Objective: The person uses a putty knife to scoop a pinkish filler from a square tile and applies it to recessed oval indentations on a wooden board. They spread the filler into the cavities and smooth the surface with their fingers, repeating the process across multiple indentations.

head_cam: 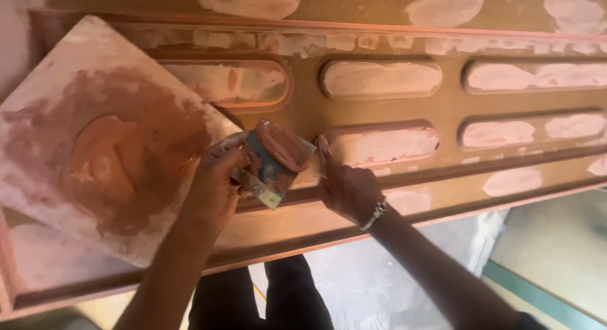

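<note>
Left hand [215, 181] fingers pinch a small putty knife [276, 162], its blade loaded with reddish-brown filler, just above the carved wooden panel [379, 109]. Right hand [346, 188] presses one extended fingertip into the pale-filled oval groove [382, 143], other fingers curled; a metal bracelet [375, 214] circles the wrist. A square board [101, 140] smeared with filler lies at left.

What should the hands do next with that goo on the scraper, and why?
Probably the right hand takes a dab of reddish filler off the scraper held by the left hand and rubs it into the oval groove. Its finger already touches that groove's left end, where the pale patching looks uneven.
</note>
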